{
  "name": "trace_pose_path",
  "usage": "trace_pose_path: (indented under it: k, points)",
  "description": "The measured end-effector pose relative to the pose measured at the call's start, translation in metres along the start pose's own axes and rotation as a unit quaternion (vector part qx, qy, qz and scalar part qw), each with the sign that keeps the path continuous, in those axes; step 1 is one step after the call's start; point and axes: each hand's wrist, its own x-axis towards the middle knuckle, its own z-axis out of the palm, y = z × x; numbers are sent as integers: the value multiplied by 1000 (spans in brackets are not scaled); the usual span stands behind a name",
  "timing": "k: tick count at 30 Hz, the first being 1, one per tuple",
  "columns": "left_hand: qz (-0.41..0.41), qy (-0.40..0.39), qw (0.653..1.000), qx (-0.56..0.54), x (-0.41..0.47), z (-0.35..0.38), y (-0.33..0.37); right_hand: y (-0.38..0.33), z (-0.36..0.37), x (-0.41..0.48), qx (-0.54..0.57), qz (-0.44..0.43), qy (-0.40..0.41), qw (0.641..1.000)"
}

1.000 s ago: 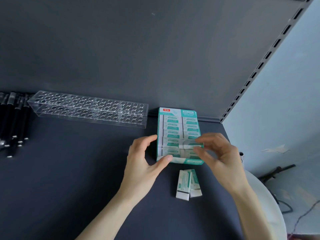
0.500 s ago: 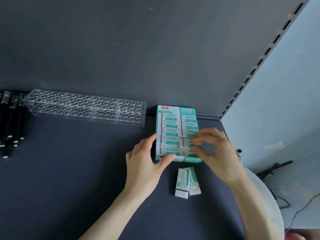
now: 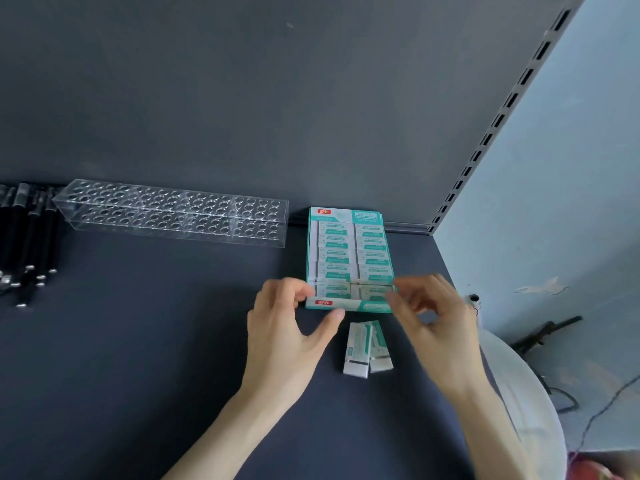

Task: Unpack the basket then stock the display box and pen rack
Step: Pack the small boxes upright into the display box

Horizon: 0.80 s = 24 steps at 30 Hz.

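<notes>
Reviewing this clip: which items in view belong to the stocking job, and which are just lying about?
Job: display box of erasers; two loose erasers; pen rack; black pens; left hand holding the box corner; right hand, blurred.
Lying about: floor cables; slotted shelf upright.

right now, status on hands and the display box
Left hand holds display box corner. Right hand blurred at its near right edge. Two erasers loose in front.
</notes>
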Motion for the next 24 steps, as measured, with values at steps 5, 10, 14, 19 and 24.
trace_pose_path:
  k: [5, 10, 14, 19, 24]
  points:
    - [65, -71, 989, 109, -29, 11, -1, 3, 3, -39, -33, 22, -49, 998]
    - [90, -127, 974, 165, -29, 8, -5, 0, 2, -48, -129, -3, -100, 987]
    - [66, -128, 979, 142, -31, 1, -9, -4, -2, -48, -104, 7, -128, 986]
    - [22, -111, 993, 46, -31, -11, -7, -9, -5, -50, -24, 34, -161, 986]
    - [-11, -105, 994, -12, -28, -19, -11, -11, -6, -39, -28, 59, -263, 963]
